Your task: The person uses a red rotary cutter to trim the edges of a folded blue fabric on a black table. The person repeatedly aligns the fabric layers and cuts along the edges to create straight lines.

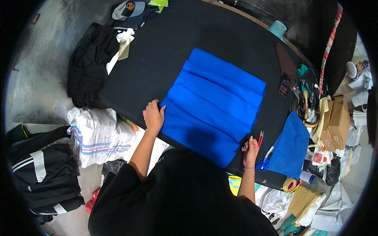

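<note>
1. Black cloth covers a wide table (157,67), seen from above by the person standing at its near edge.
2. Bright blue fabric (216,94), a roughly rectangular piece, lies at the middle of the table's near edge. It sits at a slant, with soft ridges running across it and frayed threads along its right side.
3. The left hand (154,117) rests on the table near its near edge, loosely open, fingers bent and thumb at the left side of the blue fabric; it does not grip.
4. The right hand (250,151) is at the near edge too, just beside the fabric's right side. Its fingers are curled in; whether they pinch anything, I cannot tell.
5. Just beyond the right hand lies a slim red tool (260,138), too small to identify.
6. Toward the table's near right corner is a second blue cloth (289,143), darker, with a roll of tape (289,184) beside it at the corner.
7. Farther along the right edge are a dark phone (284,83) and a brown cloth (285,61). A turquoise container (277,28) stands at the far edge.
8. Along the left edge are crumpled black clothing (90,63) and, farther up, a grey cap (136,10).
</note>
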`<state>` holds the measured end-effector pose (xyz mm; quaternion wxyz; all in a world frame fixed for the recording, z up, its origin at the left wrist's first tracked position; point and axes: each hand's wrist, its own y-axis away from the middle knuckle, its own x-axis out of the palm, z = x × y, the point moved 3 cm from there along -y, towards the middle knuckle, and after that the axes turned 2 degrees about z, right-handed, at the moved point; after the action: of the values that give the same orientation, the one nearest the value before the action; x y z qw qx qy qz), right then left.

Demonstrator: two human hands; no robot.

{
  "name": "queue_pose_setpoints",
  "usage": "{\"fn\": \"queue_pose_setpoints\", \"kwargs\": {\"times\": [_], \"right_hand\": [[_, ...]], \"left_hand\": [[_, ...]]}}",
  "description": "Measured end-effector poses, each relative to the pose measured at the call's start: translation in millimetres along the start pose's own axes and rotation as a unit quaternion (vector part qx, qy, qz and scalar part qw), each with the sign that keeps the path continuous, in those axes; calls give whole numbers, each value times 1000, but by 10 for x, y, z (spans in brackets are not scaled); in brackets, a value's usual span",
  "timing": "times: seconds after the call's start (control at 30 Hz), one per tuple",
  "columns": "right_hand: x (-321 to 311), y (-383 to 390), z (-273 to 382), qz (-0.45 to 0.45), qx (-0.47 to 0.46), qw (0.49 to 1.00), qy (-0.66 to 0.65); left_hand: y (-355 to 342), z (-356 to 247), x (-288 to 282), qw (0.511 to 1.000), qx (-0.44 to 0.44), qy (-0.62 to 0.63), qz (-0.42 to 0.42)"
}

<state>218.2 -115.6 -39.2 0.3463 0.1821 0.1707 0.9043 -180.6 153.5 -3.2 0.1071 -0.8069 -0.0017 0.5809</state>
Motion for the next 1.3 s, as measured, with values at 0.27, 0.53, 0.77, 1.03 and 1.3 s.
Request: {"fn": "queue_pose_setpoints", "kwargs": {"times": [0.27, 0.53, 0.77, 1.03, 1.3], "right_hand": [[8, 17, 42, 5, 13, 1000, 9], [-561, -105, 453, -66, -58, 995, -53], [-1360, -14, 861, -157, -104, 981, -38], [-1869, 187, 1265, -214, -159, 964, -16], [-2035, 254, 1270, -201, -129, 934, 267]], "left_hand": [[616, -615, 296, 987, 144, 33, 60], [644, -570, 368, 985, 141, 15, 102], [633, -589, 372, 985, 134, 11, 112], [639, -580, 366, 984, 131, -7, 118], [643, -544, 401, 983, 138, 11, 122]]}}
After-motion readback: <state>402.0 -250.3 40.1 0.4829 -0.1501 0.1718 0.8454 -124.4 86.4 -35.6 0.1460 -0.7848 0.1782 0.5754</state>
